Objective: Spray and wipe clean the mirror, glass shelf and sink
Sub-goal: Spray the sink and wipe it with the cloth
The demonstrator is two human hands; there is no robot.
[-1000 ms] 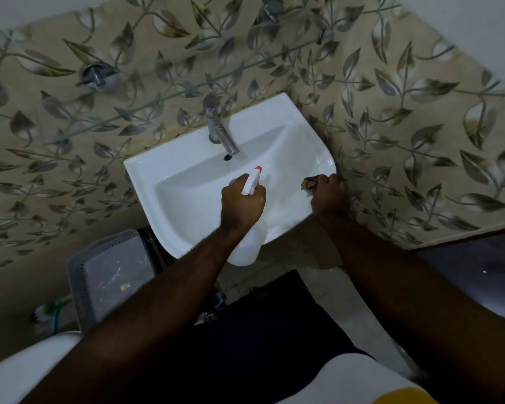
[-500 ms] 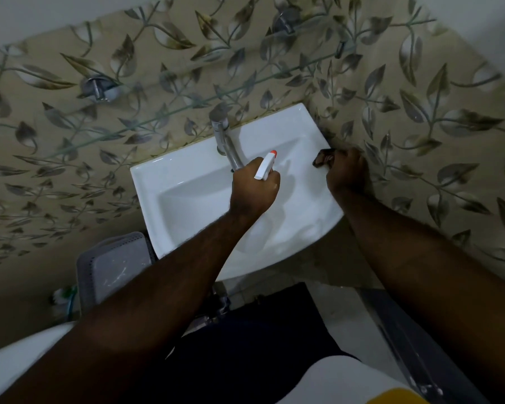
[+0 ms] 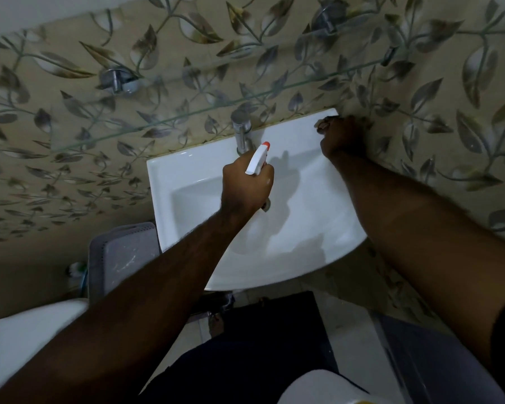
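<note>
Sink (image 3: 303, 217) beneath left grip (image 3: 245, 188), clamped on spray bottle (image 3: 257, 160) — right grip (image 3: 343, 138) clamped on cloth (image 3: 322, 125), at rear corner.

I count one sink (image 3: 303, 228), one tap (image 3: 241, 132) and one glass shelf (image 3: 187, 104) with two chrome brackets, a left bracket (image 3: 117, 81) and a right bracket (image 3: 328, 14). There is one spray bottle (image 3: 257, 160), one cloth (image 3: 321, 125) and one grey basket (image 3: 123, 258). Two hands are at work, the left hand (image 3: 245, 188) and the right hand (image 3: 343, 138).
</note>
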